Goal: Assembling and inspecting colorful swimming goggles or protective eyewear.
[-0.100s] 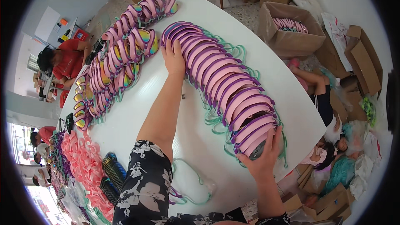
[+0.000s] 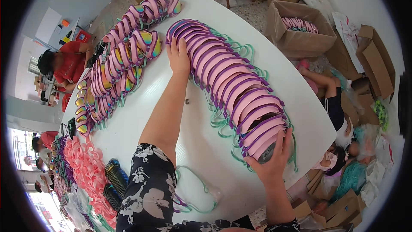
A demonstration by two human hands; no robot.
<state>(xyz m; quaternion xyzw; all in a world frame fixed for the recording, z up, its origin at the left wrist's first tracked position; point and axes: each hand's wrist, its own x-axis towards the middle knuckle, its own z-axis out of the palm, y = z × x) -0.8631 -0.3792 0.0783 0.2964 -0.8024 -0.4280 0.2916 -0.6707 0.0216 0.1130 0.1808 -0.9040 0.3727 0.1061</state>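
Note:
A long row of nested swim goggles [image 2: 234, 75], pink with purple edges and teal straps, runs from the far middle of the table toward me on the right. My left hand [image 2: 178, 58] presses its fingers against the left side of the row near the far end; its thumb is hidden. At the near end my right hand [image 2: 273, 157] wraps thumb and fingers round the last goggles, where a dark lens [image 2: 267, 152] shows. Teal straps [image 2: 219, 124] hang loose along both sides. More stacked goggles [image 2: 128, 51] with rainbow mirrored lenses lie in rows to the left.
A pile of coral-pink pieces [image 2: 83, 159] and dark stacked lenses [image 2: 116, 172] lie left of my sleeve. One loose teal strap [image 2: 210, 206] is near me. An open carton [image 2: 296, 45] holding goggles stands beyond the white table [image 2: 309, 124]. People sit on both sides.

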